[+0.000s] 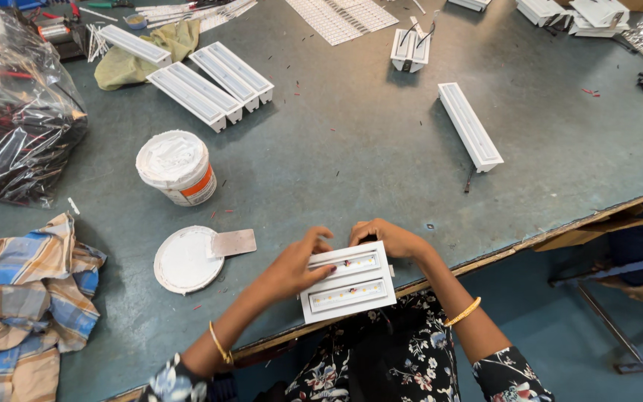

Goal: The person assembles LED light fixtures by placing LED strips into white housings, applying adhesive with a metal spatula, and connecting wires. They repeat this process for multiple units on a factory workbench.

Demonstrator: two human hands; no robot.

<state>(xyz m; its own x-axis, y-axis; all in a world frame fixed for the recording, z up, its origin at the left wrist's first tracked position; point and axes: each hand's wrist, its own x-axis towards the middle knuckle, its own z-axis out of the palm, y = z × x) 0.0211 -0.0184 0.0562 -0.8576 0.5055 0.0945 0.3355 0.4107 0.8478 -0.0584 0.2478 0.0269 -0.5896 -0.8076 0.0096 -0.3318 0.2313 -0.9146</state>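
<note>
Both hands are working on one thing: the left hand is lying over the left end of a white twin-slot light fixture, fingers curled down onto its upper slot, grip closing on the housing from the top-left; the right hand is hooking over the far top edge at the right, fingers partly hidden behind the rim, so how tight that grip is cannot be read for sure, but it is touching and bracing the fixture. The fixture is sitting at the near edge of the desk, just in front of the person's body, long axis running left to right and tilting slightly up to the right, the two strip slots lying parallel to that axis. Both hands are about equally near; left is covering the left end, right the back edge. Outward: a round white lid with a flat grey scraper resting on its edge is lying just left of the left hand, a white tub beyond it. A single long white fixture is lying well apart, up right. A checked cloth is bunching at far left.
</note>
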